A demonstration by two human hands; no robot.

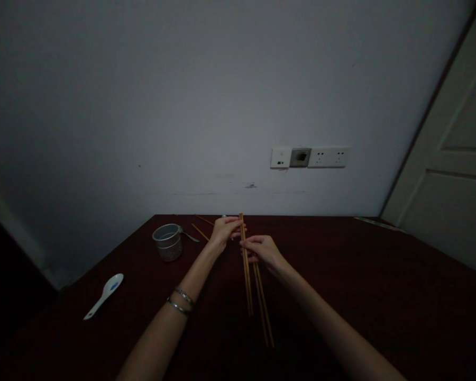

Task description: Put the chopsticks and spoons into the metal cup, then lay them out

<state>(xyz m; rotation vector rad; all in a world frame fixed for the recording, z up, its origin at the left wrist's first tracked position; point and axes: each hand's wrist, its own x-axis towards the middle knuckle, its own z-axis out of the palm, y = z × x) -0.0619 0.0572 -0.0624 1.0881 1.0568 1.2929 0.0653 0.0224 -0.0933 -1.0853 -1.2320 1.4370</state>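
Head view: we see both hands meeting over the middle of the dark red worktop (341,275), close to the far wall. The left hand (224,230) has its fingers closed around the upper part of a bundle of chopsticks (246,275), thin wooden sticks that run from the hand toward us, their near ends low over or on the worktop; we cannot tell which. The right hand (264,248) pinches just beside it, fingers closed on sticks too, and a second pair of chopsticks (264,307) extends from under this hand toward us, slightly splayed from the first bundle. We judge the sticks light, stiff and smooth, prone to slide past each other and fan out if held loosely; a firm pinch near the upper third, as both hands have now, should keep them aligned. Loose chopsticks (200,231) lie on the worktop behind the left hand. A small metal cup (167,242) stands left of the hands, well apart from them, and a white spoon (105,301) lies farther left, nearer us. Two bracelets (180,300) sit on the left wrist.
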